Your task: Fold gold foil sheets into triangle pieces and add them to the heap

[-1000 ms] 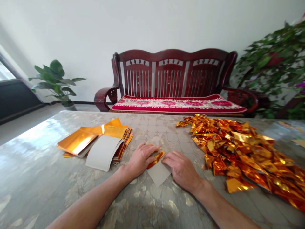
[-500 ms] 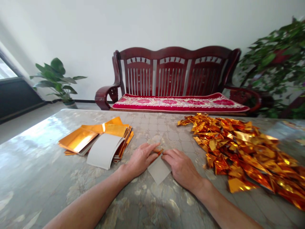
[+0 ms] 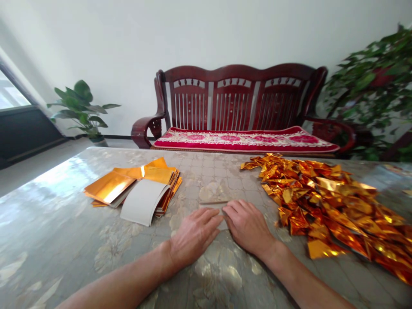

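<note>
A small sheet of foil paper (image 3: 210, 204) lies grey side up on the table, its far edge standing out as a thin raised fold. My left hand (image 3: 197, 234) rests flat across its left part, fingers stretched out and close together. With bent fingers, my right hand (image 3: 246, 225) grips the sheet's right side; its thumb is mostly hidden. The fingertips of both hands nearly meet, and most of the sheet is under them. To the left is a stack of gold foil sheets (image 3: 112, 184), with a curved grey-backed sheet (image 3: 143, 201) on top.
A heap of folded gold foil pieces (image 3: 322, 201) spreads over the right of the patterned table (image 3: 128, 266). Beyond the table's far edge stands a dark red wooden bench (image 3: 231, 98) with a red floral cushion (image 3: 244, 139). Potted plants (image 3: 80, 107) flank it.
The sheet has turned from a diamond with its corner toward me to lying with a straight folded far edge. My left hand has come down and nearer, flattening over the sheet.
</note>
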`<state>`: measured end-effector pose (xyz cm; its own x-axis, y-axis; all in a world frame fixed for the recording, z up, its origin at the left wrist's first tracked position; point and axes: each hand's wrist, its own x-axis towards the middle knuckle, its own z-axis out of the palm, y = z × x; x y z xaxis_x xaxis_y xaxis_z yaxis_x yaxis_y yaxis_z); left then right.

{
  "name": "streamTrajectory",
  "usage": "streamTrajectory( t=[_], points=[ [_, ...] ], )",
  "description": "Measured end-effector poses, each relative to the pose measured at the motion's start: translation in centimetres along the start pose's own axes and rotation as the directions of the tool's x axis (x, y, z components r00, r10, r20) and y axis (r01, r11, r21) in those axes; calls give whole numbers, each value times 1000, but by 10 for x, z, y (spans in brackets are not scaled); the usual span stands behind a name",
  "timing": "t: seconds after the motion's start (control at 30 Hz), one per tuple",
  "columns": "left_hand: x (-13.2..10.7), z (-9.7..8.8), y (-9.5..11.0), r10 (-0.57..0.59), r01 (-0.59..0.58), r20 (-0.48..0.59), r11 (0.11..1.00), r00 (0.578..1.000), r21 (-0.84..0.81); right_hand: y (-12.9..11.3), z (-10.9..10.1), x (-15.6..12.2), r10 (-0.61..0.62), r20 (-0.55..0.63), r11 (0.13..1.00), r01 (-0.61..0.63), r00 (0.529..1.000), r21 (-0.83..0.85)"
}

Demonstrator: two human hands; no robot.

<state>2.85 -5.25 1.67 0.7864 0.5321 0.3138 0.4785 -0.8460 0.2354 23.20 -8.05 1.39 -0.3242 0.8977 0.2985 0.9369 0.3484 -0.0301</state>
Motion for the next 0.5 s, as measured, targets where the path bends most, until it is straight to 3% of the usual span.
streamTrajectory(
  t=[0.17,0.33,0.5],
  points=[
    [2,6,3,-168,157,58,975,984,160,2,-11,-2,-4,19,997,3,1000,78],
    [2,2,-1,-186,167,72,963,980,210,13,-16,-3,-76,37,987,70,996,143],
    [3,-1,-1,-187,167,73,961,980,219,24,-6,-3,-164,27,979,160,986,123]
  ],
)
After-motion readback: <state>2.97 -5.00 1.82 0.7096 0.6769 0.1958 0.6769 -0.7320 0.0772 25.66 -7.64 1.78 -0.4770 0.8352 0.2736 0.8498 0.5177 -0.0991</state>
